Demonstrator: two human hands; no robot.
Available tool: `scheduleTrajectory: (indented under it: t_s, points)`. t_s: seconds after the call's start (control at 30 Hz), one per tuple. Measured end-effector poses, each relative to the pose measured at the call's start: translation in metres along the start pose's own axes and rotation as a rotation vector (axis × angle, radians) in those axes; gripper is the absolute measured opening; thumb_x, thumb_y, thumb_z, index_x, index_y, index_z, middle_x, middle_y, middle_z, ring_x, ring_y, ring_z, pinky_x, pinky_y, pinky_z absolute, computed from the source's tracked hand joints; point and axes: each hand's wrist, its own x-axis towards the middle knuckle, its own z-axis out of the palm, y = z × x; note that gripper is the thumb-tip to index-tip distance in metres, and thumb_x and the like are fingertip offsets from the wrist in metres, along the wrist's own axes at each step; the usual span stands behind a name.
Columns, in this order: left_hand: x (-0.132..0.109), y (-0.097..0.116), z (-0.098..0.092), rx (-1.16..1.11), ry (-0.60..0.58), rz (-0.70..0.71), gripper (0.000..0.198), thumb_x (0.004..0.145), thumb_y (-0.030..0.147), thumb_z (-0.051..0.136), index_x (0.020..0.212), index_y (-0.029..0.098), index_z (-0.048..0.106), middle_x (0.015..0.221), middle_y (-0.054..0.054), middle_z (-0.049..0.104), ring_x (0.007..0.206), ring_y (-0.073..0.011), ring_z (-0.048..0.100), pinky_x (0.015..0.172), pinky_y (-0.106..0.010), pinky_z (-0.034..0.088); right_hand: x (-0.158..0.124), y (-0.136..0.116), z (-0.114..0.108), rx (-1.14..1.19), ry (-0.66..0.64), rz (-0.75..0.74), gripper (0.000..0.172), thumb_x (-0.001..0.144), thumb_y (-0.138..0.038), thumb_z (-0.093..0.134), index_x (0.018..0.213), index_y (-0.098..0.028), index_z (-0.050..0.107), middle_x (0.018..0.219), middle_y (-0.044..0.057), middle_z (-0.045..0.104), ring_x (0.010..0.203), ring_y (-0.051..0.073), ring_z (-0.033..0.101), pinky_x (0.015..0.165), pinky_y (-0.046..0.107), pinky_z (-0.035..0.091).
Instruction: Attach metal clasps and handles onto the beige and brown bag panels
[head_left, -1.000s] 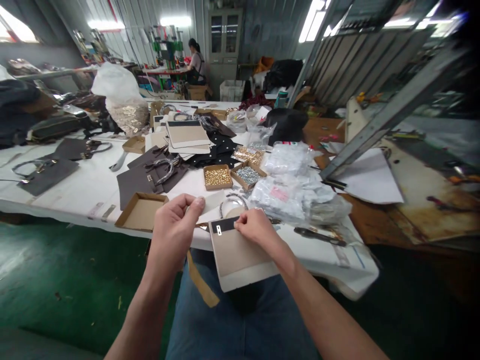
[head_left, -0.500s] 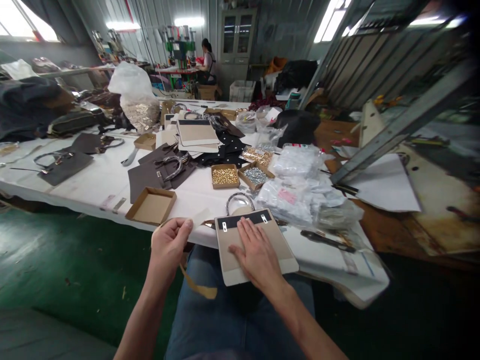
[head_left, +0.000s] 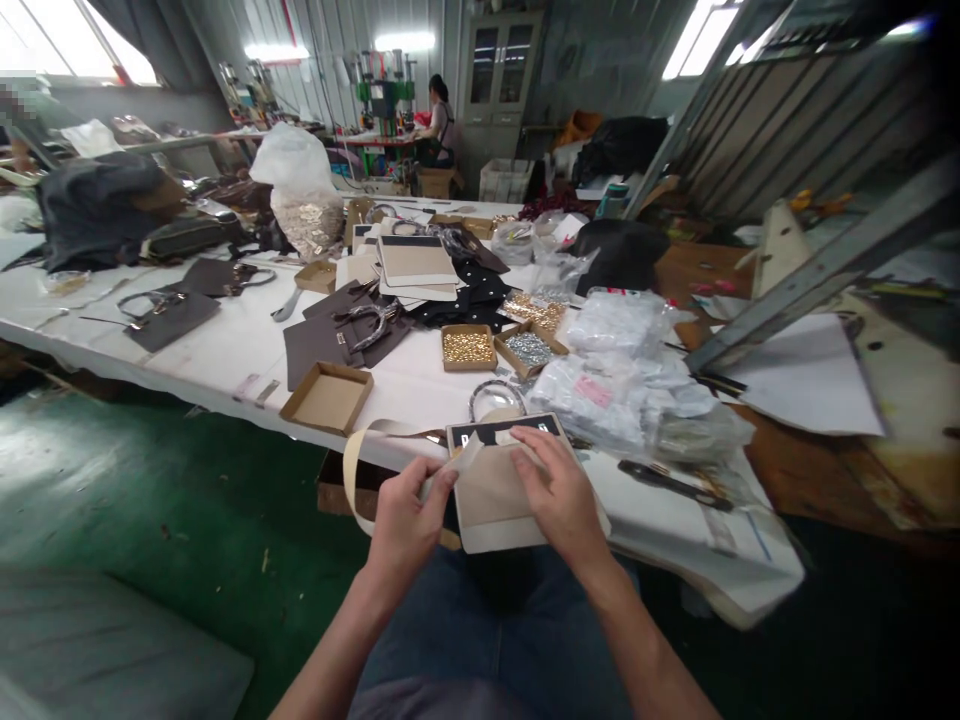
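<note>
A beige bag panel (head_left: pixel 491 495) with a dark top band rests over my lap against the table edge, tilted. Its looped handle (head_left: pixel 496 388) lies beyond its top edge on the table. My left hand (head_left: pixel 411 505) is closed, pinching a pale strip of tape (head_left: pixel 466 455) by the panel's upper left corner. A long cream part of the strip curls out left of that hand. My right hand (head_left: pixel 559 490) lies over the panel's right side, fingers apart, the fingertips by a small whitish piece on the dark band. Whether they touch that piece is unclear.
A cardboard tray (head_left: pixel 328 398) sits at the table edge; boxes of gold (head_left: pixel 469 347) and silver hardware (head_left: pixel 530 349) stand beyond the panel. Plastic bags (head_left: pixel 600 395) and a dark-handled tool (head_left: pixel 675 485) lie right. Stacked panels (head_left: pixel 418 262) lie further back. A person (head_left: pixel 439 125) sits behind.
My left hand has moved right with the strip, up to the panel. My right hand has shifted from lying flat mid-panel to the right side, fingertips near the top band. The view has turned slightly left.
</note>
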Motion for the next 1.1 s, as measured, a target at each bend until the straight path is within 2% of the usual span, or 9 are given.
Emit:
scheduleTrajectory:
  t_s: [0.07, 0.17, 0.3, 0.4, 0.47, 0.53, 0.7, 0.87, 1.1]
  points:
    - [-0.008, 0.0, 0.004, 0.006, -0.009, 0.005, 0.032, 0.114, 0.043, 0.065, 0.097, 0.019, 0.078, 0.081, -0.002, 0.073, 0.074, -0.0164, 0.062, 0.071, -0.027, 0.044, -0.001, -0.009, -0.001, 0.26, -0.096, 0.133, 0.051, 0.105, -0.055, 0.079, 0.149, -0.03, 0.075, 0.15, 0.013, 0.076, 0.139, 0.033, 0.072, 0.125, 0.056, 0.055]
    - [-0.016, -0.002, 0.009, -0.017, -0.016, -0.002, 0.032, 0.114, 0.042, 0.065, 0.094, 0.02, 0.076, 0.078, -0.002, 0.072, 0.07, -0.0159, 0.061, 0.069, -0.027, 0.043, -0.006, -0.021, 0.012, 0.641, -0.266, 0.339, 0.081, 0.088, -0.053, 0.098, 0.158, -0.028, 0.064, 0.14, 0.014, 0.08, 0.13, 0.033, 0.077, 0.114, 0.052, 0.063]
    - [-0.026, -0.011, 0.012, -0.074, -0.063, -0.032, 0.03, 0.114, 0.044, 0.066, 0.1, 0.02, 0.077, 0.086, -0.006, 0.079, 0.076, -0.0186, 0.07, 0.071, -0.027, 0.049, -0.017, -0.033, 0.031, 0.772, -0.283, 0.486, 0.08, 0.085, -0.053, 0.1, 0.152, -0.024, 0.067, 0.125, 0.011, 0.084, 0.111, 0.03, 0.082, 0.102, 0.046, 0.066]
    - [-0.033, -0.019, 0.008, -0.16, -0.092, -0.127, 0.028, 0.111, 0.047, 0.069, 0.113, 0.02, 0.076, 0.104, -0.011, 0.083, 0.083, -0.0214, 0.075, 0.069, -0.028, 0.054, -0.025, -0.037, 0.038, 0.756, -0.301, 0.513, 0.082, 0.085, -0.053, 0.101, 0.155, -0.026, 0.066, 0.112, 0.007, 0.085, 0.103, 0.03, 0.082, 0.094, 0.044, 0.068]
    - [-0.036, -0.022, 0.005, -0.282, -0.125, -0.182, 0.037, 0.109, 0.047, 0.071, 0.135, 0.02, 0.073, 0.127, -0.016, 0.082, 0.091, -0.0233, 0.079, 0.069, -0.029, 0.059, -0.029, -0.038, 0.04, 0.753, -0.336, 0.519, 0.087, 0.085, -0.052, 0.101, 0.159, -0.027, 0.063, 0.106, 0.005, 0.084, 0.099, 0.029, 0.082, 0.092, 0.043, 0.068]
    - [-0.036, -0.024, 0.002, -0.398, -0.196, -0.206, 0.046, 0.11, 0.048, 0.069, 0.147, 0.02, 0.069, 0.131, -0.017, 0.08, 0.093, -0.024, 0.08, 0.068, -0.029, 0.062, -0.031, -0.035, 0.041, 0.727, -0.384, 0.527, 0.091, 0.085, -0.053, 0.1, 0.162, -0.026, 0.06, 0.099, 0.003, 0.083, 0.09, 0.027, 0.081, 0.087, 0.043, 0.067]
    - [-0.03, -0.029, 0.005, -0.445, -0.269, -0.328, 0.045, 0.114, 0.055, 0.056, 0.098, 0.016, 0.074, 0.08, -0.006, 0.077, 0.049, -0.0115, 0.059, 0.047, -0.023, 0.044, -0.022, -0.018, 0.037, 0.406, -0.374, 0.466, 0.082, 0.087, -0.061, 0.096, 0.153, -0.02, 0.069, 0.084, 0.003, 0.079, 0.075, 0.024, 0.075, 0.075, 0.038, 0.063]
    - [-0.027, -0.036, 0.019, -0.539, -0.211, -0.425, 0.047, 0.111, 0.06, 0.056, 0.092, 0.018, 0.068, 0.076, -0.004, 0.075, 0.044, -0.0096, 0.052, 0.043, -0.022, 0.037, 0.004, -0.006, 0.025, 0.163, -0.295, 0.349, 0.061, 0.088, -0.064, 0.092, 0.13, -0.021, 0.084, 0.104, 0.011, 0.085, 0.087, 0.026, 0.077, 0.076, 0.037, 0.062]
    - [-0.023, -0.044, 0.042, -0.519, -0.11, -0.415, 0.043, 0.112, 0.054, 0.056, 0.089, 0.019, 0.067, 0.071, -0.003, 0.072, 0.046, -0.0111, 0.052, 0.047, -0.024, 0.04, 0.031, -0.015, 0.023, -0.064, -0.349, 0.18, 0.033, 0.097, -0.055, 0.081, 0.1, -0.023, 0.089, 0.093, 0.008, 0.086, 0.079, 0.026, 0.076, 0.073, 0.036, 0.058]
